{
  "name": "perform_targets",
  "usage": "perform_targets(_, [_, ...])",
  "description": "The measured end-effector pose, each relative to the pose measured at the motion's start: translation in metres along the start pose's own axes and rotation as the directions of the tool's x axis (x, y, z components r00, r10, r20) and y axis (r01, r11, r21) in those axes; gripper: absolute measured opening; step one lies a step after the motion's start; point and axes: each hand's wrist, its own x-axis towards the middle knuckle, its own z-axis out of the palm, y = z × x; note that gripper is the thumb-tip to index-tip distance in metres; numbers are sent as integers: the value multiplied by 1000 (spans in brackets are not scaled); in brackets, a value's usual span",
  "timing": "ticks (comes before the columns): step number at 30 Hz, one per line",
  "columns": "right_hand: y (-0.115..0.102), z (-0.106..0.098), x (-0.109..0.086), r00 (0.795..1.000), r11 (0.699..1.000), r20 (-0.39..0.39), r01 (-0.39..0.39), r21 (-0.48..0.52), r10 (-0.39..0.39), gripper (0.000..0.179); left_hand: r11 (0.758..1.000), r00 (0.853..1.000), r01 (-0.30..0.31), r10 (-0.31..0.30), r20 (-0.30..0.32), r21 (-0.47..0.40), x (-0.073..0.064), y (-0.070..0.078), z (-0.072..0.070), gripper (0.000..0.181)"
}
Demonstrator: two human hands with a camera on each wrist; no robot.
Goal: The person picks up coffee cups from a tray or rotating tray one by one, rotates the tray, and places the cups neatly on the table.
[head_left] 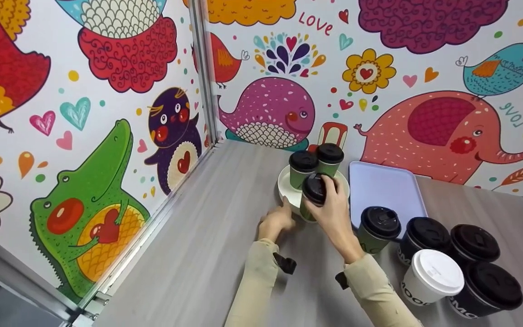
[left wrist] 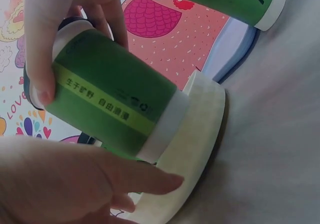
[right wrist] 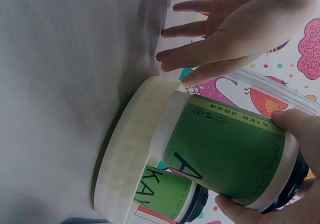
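My right hand (head_left: 335, 213) grips a green paper coffee cup (left wrist: 115, 94) with a black lid, thumb and fingers round its upper part. The cup's white base is right at the rim of a round cream dish (right wrist: 122, 159), and the cup tilts in the head view. Two more green cups with black lids, a left one (head_left: 301, 170) and a right one (head_left: 329, 159), stand in the dish. My left hand (head_left: 276, 222) is beside the dish's near left rim, its fingers extended and holding nothing. In the left wrist view its thumb (left wrist: 160, 181) overlaps the rim.
A lavender tray (head_left: 386, 186) lies right of the dish. Near its front stands another green cup (head_left: 375, 231). Farther right are several black cups (head_left: 475, 243) and a white-lidded cup (head_left: 431, 277). Patterned walls (head_left: 252, 59) bound the table at the back and left.
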Motion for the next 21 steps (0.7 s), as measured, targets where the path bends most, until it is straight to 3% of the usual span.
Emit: perform_targets(21, [-4,-7,-10,1000,1000,-2,-1,-9,1,69,1000,1000,-14,14,3,-5,-1,-2,-1,84])
